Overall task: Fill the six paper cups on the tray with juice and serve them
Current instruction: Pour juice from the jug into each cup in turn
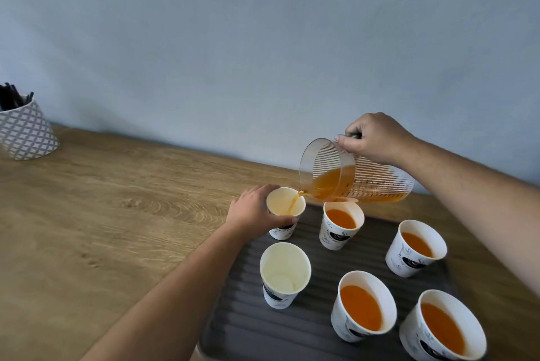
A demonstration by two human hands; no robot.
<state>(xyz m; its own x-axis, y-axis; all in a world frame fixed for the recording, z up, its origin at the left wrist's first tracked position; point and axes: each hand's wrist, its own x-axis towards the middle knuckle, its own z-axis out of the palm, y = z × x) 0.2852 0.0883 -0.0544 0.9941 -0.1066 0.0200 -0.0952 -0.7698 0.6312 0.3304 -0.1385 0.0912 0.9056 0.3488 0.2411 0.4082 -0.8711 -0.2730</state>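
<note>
Right now I am making out no words: the dark print on the cups and the scale on the pitcher (365,179) are blurring out. My left hand (254,211) is curling round the cup (285,202) at the tray's (263,331) 11 o'clock corner. My right hand (377,138) is gripping the pitcher's handle and tipping it, so its long axis is lying nearly level with the mouth toward 9 o'clock. Juice (330,185) is streaming into that cup. An empty cup (285,276) is standing at its 6 o'clock, and four full cups (363,311) are sitting toward 3 and 5 o'clock.
</note>
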